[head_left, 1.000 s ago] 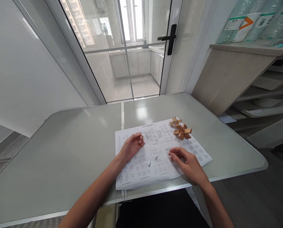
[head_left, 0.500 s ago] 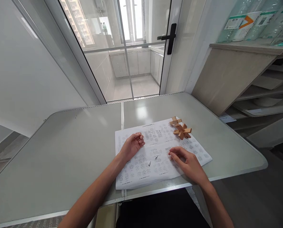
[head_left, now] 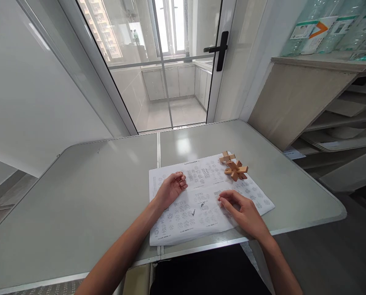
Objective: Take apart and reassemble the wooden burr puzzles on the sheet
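A large white paper sheet [head_left: 185, 234], printed with rows of small line diagrams, lies on the table under both my hands. My left hand [head_left: 173, 187] rests on its left part, palm turned inward and fingers loosely curled, with nothing visible in it. On the right part lies my right hand [head_left: 239, 208], its fingers bent and its thumb near the index fingertip; it seems to hold nothing. Beyond the right hand, at the sheet's upper right, sits a wooden interlocking puzzle [head_left: 236, 171]. A smaller wooden piece [head_left: 226, 157] of crossed sticks stands just behind it.
The grey-green table [head_left: 87, 196] has a metal seam and edge. A glass door [head_left: 183, 82] with a black handle [head_left: 221, 51] stands behind it. At right, a wooden shelf unit [head_left: 305, 90] carries several large clear bottles [head_left: 330, 35].
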`<state>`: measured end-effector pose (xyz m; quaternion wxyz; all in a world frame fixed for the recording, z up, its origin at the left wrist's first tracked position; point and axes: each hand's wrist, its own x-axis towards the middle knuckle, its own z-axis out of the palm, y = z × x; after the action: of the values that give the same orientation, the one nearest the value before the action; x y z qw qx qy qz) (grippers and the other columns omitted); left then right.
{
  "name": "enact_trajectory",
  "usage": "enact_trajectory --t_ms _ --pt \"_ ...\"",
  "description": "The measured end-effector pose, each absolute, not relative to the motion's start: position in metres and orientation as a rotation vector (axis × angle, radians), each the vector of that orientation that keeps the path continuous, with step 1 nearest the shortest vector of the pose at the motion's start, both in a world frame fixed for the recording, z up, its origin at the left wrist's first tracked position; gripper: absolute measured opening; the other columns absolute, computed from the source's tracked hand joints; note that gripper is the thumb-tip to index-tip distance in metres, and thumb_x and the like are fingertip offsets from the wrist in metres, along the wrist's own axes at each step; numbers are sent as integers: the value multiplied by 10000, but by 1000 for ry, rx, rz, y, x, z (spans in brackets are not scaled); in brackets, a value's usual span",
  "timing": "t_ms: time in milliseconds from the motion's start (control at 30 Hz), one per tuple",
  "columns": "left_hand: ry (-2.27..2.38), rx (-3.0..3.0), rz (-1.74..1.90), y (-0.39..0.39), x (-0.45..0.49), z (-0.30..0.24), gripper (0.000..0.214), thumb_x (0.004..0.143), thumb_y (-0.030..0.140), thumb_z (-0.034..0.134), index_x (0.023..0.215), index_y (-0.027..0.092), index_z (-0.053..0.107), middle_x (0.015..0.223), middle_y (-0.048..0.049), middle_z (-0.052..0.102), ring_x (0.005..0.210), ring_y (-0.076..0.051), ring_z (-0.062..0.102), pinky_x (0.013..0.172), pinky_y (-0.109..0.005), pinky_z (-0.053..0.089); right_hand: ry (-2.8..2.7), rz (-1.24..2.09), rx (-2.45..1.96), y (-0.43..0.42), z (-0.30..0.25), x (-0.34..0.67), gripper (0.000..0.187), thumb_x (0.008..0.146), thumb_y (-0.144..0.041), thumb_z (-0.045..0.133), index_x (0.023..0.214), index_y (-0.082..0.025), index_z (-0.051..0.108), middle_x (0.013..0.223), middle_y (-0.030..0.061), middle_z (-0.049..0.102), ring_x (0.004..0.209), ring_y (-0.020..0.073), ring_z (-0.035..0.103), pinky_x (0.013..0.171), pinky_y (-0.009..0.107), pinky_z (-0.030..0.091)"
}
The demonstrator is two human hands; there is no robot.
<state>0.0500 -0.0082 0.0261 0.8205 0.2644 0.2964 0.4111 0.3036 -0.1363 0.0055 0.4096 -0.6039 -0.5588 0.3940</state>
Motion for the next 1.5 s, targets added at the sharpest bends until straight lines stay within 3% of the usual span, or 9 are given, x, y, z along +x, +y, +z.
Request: enact_trajectory --t_ms 200,400,533,667,933,1267,1500 --pt "636 574 877 -9 50 27 157 818 201 783 803 153 634 778 3 532 618 -88 426 649 -276 433 -1427 988 -1515 -137 4 306 344 989 -569 594 1088 -254 694 1067 76 772 973 273 712 877 398 563" --pt "626 575 871 -8 50 26 151 833 207 777 822 146 640 791 1 527 628 -88 427 652 -268 433 -1461 946 -1520 -127 3 297 346 981 -549 598 1116 -241 679 1046 82 767 858 246 717 772 377 581" --pt "624 575 867 -8 50 27 159 829 207 779 812 147 633 783 4 526 623 -87 428 643 -266 432 -1342 1078 -1279 -94 9 280 546 955 -506 630 1400 -269 420 1263 112 676 941 227 730 798 396 632" --pt "632 572 872 -9 51 28 166 817 203 786 802 148 630 767 9 521 617 -86 432 643 -263 431 -1197 1075 -1316 -51 19 268 760 836 -448 741 1432 -320 288 1305 112 572 1055 269 711 702 387 674" --pt "636 574 862 -9 51 26 199 788 212 806 785 156 615 765 8 534 618 -89 438 650 -269 430 -930 904 -1466 -11 -1 283 832 729 -283 749 1394 -330 251 1126 41 531 809 213 734 624 353 698" --pt "638 590 857 -10 50 25 180 813 218 795 813 155 627 780 8 525 628 -89 437 664 -265 433 -985 899 -1503 -2 -19 309 855 780 -326 724 1493 -331 252 1231 94 530 906 235 716 592 325 672" --pt "645 604 848 -9 50 26 189 810 226 795 791 162 618 774 7 535 620 -92 443 666 -276 433 -1104 842 -1544 -4 -19 307 671 763 -341 671 1374 -272 403 1191 84 596 830 198 673 575 274 599"
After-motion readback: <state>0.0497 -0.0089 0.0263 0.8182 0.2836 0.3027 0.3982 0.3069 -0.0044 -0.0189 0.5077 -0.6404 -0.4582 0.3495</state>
